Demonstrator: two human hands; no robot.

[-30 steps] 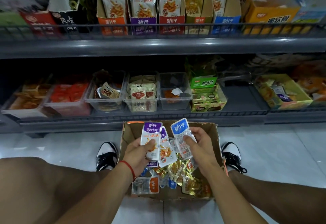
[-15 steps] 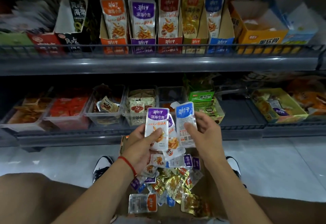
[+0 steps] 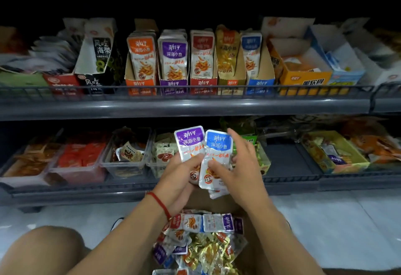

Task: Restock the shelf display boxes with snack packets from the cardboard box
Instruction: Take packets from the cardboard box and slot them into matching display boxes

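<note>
Snack packets: purple packet (image 3: pixel 189 142) and blue packet (image 3: pixel 218 151) fanned side by side, held up in front of the lower shelf (image 3: pixel 290 159), above the cardboard box (image 3: pixel 256 251) at 6 o'clock. Likely very light, thin and floppy, with slick film that slides packet over packet; flat sealed edges probably the safest place to pinch, not the puffed middle where the food sits. Best kept upright and squared before slotting, since limp film may buckle against a box rim.

Left hand (image 3: pixel 180 179) raised from 7 o'clock, palm turned inward, thumb pressed across the purple packet's lower half, fingers curled behind the stack. Red string (image 3: pixel 159 204) round that wrist. Right hand (image 3: pixel 240 166) coming in from 5 o'clock, thumb laid on the blue packet's front, index finger stretched up and the others spread loosely behind; whether the hidden fingers clamp the back, cannot tell.

Matching purple display box (image 3: pixel 173 84) and blue display box (image 3: pixel 259 84) at 12 o'clock on the upper shelf (image 3: pixel 184 107), both showing packets standing upright. More loose packets heaped in the cardboard box below.
</note>
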